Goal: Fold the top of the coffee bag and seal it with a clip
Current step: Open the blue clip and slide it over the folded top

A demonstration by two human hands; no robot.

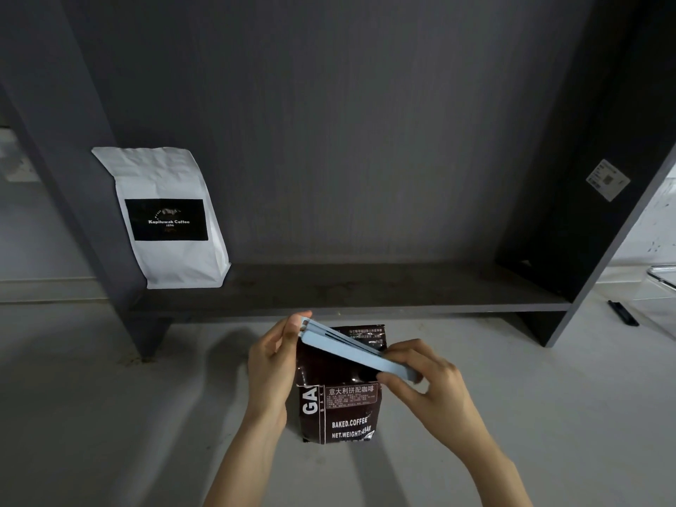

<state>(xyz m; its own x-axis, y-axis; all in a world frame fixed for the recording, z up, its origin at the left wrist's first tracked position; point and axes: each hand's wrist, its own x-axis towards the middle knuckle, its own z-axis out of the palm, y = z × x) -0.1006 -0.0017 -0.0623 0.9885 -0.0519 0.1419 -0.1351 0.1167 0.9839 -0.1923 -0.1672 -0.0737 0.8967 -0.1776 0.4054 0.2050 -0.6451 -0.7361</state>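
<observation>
Grey worktop [109, 397], pale and matte, w/ a dark grey shelf unit [347, 287] standing on it at the back; low shelf board runs across, uprights at both sides.

Left to right:
- White coffee bag [170, 221] on the shelf board, leaning against the left upright. Black label, "Kopiluwak Coffee". Top is flat, no clip on it.
- Left hand [272, 364] at the left end of the clip; fingers closed around that end, thumb on the near side.
- Coffee bag [338, 404], dark brown glossy foil, upright on the worktop just in front of the shelf, between both hands. White print: "GA…" vertical, Chinese txt line, "BAKED.COFFEE", "NET.WEIGHT:454g". Foil is creased near the top; top edge sticks up behind the clip.
- Clip [351, 351], light blue, long bar type, 2 arms. Lies tilted across the upper part of the bag, left end higher. Arms slightly apart at the left end, converging to the right. Can't tell if the bag top is between the arms.
- Right hand [428, 382] at the right, lower end of the clip; fingers pinch it, thumb underneath.
- White sticker [607, 179] on the inner face of the right upright.
- Small black object [623, 313] on the worktop far right, well apart from the bag; too small to ID.

Count: 2 bags, 1 clip, 2 hands, 1 shelf unit.
</observation>
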